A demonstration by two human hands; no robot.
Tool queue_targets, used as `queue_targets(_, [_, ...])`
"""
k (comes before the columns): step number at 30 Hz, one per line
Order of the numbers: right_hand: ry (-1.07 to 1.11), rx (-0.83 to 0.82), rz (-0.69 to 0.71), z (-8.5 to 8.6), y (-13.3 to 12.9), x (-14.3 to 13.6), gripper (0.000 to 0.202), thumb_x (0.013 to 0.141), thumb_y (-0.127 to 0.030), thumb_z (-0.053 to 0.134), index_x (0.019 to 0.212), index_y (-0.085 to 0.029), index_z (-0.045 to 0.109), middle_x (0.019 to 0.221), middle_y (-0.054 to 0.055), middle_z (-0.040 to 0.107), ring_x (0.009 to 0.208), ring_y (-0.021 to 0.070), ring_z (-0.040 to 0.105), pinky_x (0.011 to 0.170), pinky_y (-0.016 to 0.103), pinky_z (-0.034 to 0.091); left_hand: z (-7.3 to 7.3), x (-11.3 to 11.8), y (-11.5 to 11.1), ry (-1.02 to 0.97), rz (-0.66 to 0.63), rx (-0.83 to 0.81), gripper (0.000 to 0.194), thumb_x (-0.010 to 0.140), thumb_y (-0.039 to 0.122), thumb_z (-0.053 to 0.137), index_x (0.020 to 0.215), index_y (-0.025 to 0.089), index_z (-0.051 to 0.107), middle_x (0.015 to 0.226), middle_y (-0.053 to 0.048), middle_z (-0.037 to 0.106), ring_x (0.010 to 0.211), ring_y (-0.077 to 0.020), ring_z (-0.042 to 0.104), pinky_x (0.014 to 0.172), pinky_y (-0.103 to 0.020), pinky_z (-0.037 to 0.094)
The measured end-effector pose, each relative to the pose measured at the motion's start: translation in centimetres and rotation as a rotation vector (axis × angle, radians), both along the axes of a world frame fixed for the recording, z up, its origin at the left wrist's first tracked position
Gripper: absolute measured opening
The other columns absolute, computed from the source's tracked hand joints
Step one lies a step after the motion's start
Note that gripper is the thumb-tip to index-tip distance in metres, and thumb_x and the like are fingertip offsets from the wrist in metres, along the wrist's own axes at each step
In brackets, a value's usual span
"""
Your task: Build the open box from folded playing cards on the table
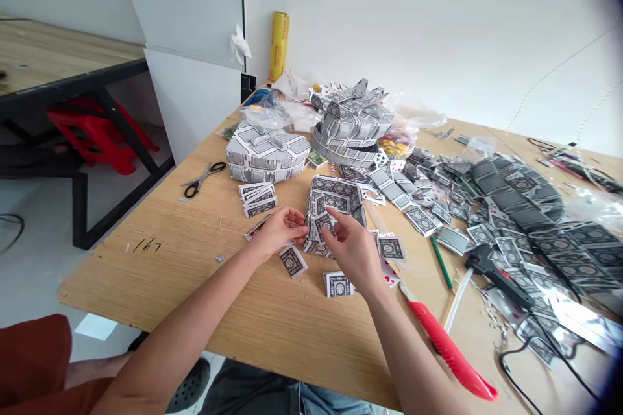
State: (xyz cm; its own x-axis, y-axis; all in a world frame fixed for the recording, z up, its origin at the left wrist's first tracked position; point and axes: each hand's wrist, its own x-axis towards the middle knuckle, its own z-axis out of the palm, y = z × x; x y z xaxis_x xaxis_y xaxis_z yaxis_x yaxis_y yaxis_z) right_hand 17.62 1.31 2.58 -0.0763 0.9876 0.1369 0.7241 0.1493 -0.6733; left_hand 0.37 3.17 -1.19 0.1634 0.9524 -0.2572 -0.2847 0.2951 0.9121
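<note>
An open box made of patterned playing cards [337, 196] stands on the wooden table in front of me. My left hand [282, 228] is at its left side, thumb and fingers pressed together at the box's edge; what is between them is too small to make out. Over the near right part of the box is my right hand [351, 248], its index finger and thumb apart near the card wall. Single folded cards lie close by, one below my left hand [293, 261] and another below the box [339, 284].
Black scissors [204, 179] and a card stack [257, 199] lie left. Card-covered shapes [267, 154] stand behind. On the right are a red-handled knife [450, 347], a green pencil [442, 263], a glue gun [499, 277] with its cord, and scattered cards.
</note>
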Motion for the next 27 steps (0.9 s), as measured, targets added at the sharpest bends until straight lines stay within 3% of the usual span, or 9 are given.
queue_targets(6, [-0.108, 0.008, 0.042, 0.3, -0.1, -0.8, 0.051, 0.081, -0.028, 0.053, 0.130, -0.017, 0.060, 0.073, 0.001, 0.060, 0.066, 0.0166, 0.057, 0.064, 0.029, 0.042, -0.2, 0.6, -0.2, -0.002, -0.014, -0.006, 0.048, 0.050, 0.030, 0.091, 0.080, 0.013, 0.057, 0.077, 0.002, 0.058, 0.067, -0.0099, 0.058, 0.060, -0.026, 0.053])
queue_targets(14, [-0.029, -0.046, 0.105, -0.3, 0.6, 0.2, 0.053, 0.083, -0.030, 0.057, 0.134, -0.018, 0.057, 0.075, 0.000, 0.059, 0.064, 0.0150, 0.054, 0.062, 0.029, 0.043, -0.1, 0.5, -0.4, -0.011, -0.038, -0.021, 0.038, 0.059, 0.026, 0.087, 0.079, 0.013, 0.058, 0.078, 0.002, 0.058, 0.067, -0.0097, 0.060, 0.066, -0.029, 0.054])
queue_targets(23, [-0.208, 0.068, 0.418, 2.0, 1.3, 2.8, 0.027, 0.089, -0.021, 0.057, 0.114, -0.019, 0.070, 0.087, 0.003, 0.063, 0.071, 0.0144, 0.058, 0.066, 0.027, 0.043, 0.5, -0.3, -0.1, 0.039, -0.095, 0.004, 0.042, 0.053, 0.026, 0.090, 0.078, 0.013, 0.059, 0.074, 0.002, 0.063, 0.068, -0.0108, 0.061, 0.068, -0.027, 0.052])
queue_targets(27, [-0.296, 0.066, 0.510, 2.6, 1.5, 3.3, 0.026, 0.092, -0.022, 0.055, 0.113, -0.021, 0.070, 0.086, 0.003, 0.062, 0.071, 0.0149, 0.058, 0.065, 0.026, 0.042, 0.8, -0.5, 0.0, 0.037, -0.131, 0.009, 0.043, 0.056, 0.037, 0.088, 0.080, 0.013, 0.063, 0.076, -0.001, 0.064, 0.069, -0.0117, 0.062, 0.071, -0.029, 0.053])
